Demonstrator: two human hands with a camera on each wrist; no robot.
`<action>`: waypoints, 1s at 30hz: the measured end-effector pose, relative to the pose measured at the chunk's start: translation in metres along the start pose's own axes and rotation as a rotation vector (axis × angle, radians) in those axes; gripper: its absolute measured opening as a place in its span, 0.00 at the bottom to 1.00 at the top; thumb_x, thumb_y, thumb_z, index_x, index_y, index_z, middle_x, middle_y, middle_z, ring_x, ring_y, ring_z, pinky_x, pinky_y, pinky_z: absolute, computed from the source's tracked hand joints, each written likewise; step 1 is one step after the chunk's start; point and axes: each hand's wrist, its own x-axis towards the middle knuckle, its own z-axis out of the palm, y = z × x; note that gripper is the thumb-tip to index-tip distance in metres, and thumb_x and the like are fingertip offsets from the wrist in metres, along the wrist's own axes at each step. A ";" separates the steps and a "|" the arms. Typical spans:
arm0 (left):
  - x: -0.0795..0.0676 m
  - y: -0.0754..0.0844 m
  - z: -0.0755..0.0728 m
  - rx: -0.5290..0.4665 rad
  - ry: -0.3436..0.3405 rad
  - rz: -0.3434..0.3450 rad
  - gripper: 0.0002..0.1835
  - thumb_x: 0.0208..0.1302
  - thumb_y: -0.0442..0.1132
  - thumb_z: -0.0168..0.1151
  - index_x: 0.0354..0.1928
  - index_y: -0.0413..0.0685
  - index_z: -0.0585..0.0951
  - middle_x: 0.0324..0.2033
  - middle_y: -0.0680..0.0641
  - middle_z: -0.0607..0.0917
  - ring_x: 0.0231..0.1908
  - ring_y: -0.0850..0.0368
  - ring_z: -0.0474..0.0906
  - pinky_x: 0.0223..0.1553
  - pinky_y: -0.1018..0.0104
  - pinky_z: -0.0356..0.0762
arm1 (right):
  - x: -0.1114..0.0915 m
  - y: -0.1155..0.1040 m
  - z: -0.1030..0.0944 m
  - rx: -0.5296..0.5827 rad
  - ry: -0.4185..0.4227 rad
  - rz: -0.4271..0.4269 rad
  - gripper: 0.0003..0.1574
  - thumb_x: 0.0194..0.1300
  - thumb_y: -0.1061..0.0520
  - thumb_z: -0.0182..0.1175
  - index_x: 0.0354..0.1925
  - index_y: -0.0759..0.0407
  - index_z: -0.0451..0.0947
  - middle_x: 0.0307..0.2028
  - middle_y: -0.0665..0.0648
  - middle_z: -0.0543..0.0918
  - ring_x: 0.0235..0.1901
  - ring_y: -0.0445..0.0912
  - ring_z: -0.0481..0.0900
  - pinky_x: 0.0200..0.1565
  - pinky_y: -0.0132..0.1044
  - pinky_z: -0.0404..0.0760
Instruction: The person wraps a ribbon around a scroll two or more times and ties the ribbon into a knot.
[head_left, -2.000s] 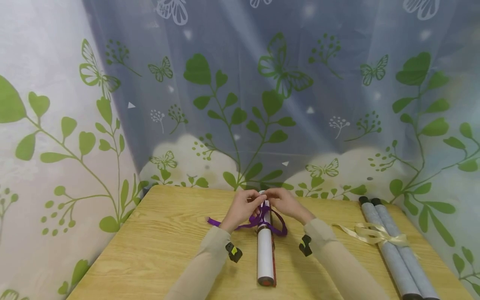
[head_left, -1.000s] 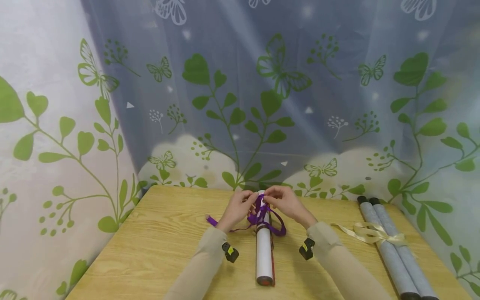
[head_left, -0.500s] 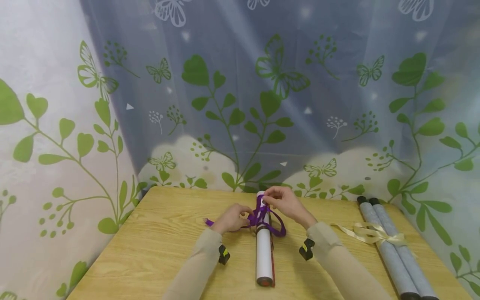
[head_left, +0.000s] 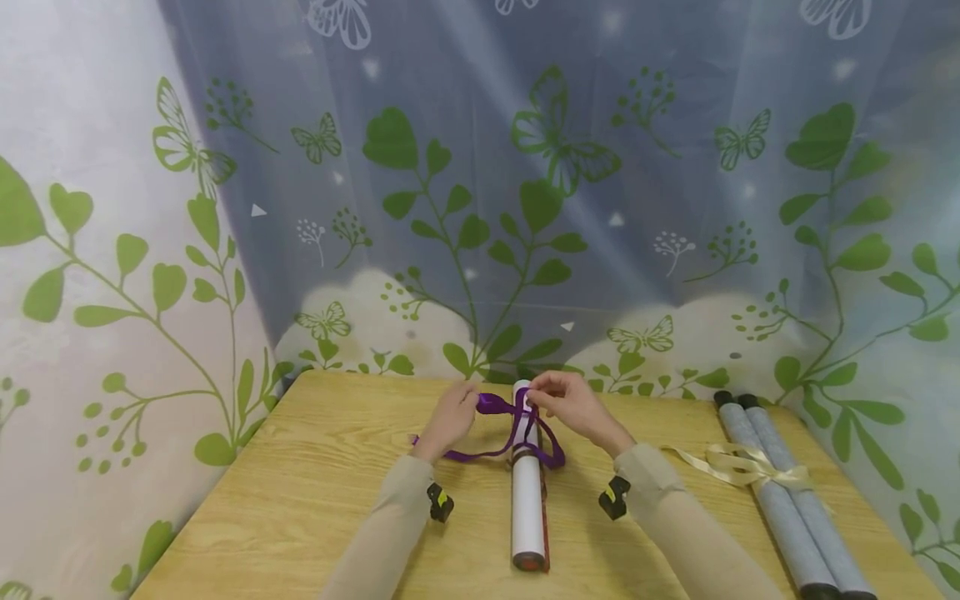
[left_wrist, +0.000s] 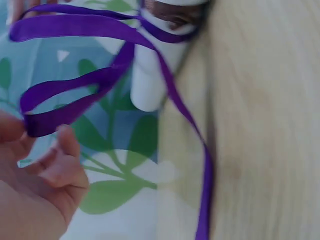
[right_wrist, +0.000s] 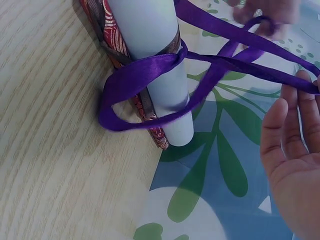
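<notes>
A purple ribbon point(head_left: 495, 404) is looped and crossed around a white scroll point(head_left: 528, 508) that lies lengthwise on the table. To the left of the scroll, my left hand point(head_left: 448, 419) pinches one ribbon loop by its end; the left wrist view shows that loop stretched out from the scroll. At the scroll's far end, my right hand point(head_left: 572, 407) pinches another loop, its fingertips over the white surface. One ribbon tail trails left under my left wrist, and a slack loop hangs to the right. Red patterned cloth point(right_wrist: 145, 102) shows along the scroll's side.
Two grey rolls point(head_left: 795, 512) with black ends, tied together with a cream ribbon bow point(head_left: 761, 471), lie on the right of the wooden table point(head_left: 300, 500). A leaf-and-butterfly curtain point(head_left: 435, 250) hangs right behind the table's far edge.
My left hand let go at the scroll's far end, dipped nearer, then took a ribbon loop and drew it out leftward. My right hand stays nearly still at the far end.
</notes>
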 end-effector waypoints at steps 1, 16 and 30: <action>0.001 0.001 -0.001 -0.082 0.031 -0.016 0.15 0.74 0.37 0.39 0.34 0.40 0.74 0.29 0.47 0.73 0.29 0.56 0.69 0.32 0.64 0.69 | 0.000 0.000 0.000 -0.001 0.000 -0.002 0.10 0.70 0.55 0.60 0.44 0.61 0.81 0.39 0.57 0.85 0.42 0.57 0.80 0.38 0.37 0.80; -0.006 0.021 -0.007 -0.593 -0.063 0.128 0.10 0.50 0.31 0.37 0.19 0.28 0.63 0.14 0.51 0.65 0.15 0.61 0.54 0.19 0.69 0.53 | 0.001 0.001 0.000 -0.014 0.021 0.035 0.10 0.71 0.54 0.59 0.43 0.60 0.79 0.37 0.57 0.84 0.36 0.44 0.80 0.37 0.36 0.80; -0.017 0.051 0.013 -0.151 -0.291 0.199 0.08 0.62 0.34 0.54 0.32 0.42 0.83 0.27 0.54 0.78 0.29 0.65 0.70 0.32 0.72 0.70 | 0.004 -0.002 -0.001 -0.028 0.015 0.019 0.10 0.71 0.54 0.58 0.44 0.60 0.79 0.39 0.63 0.84 0.34 0.43 0.79 0.35 0.36 0.79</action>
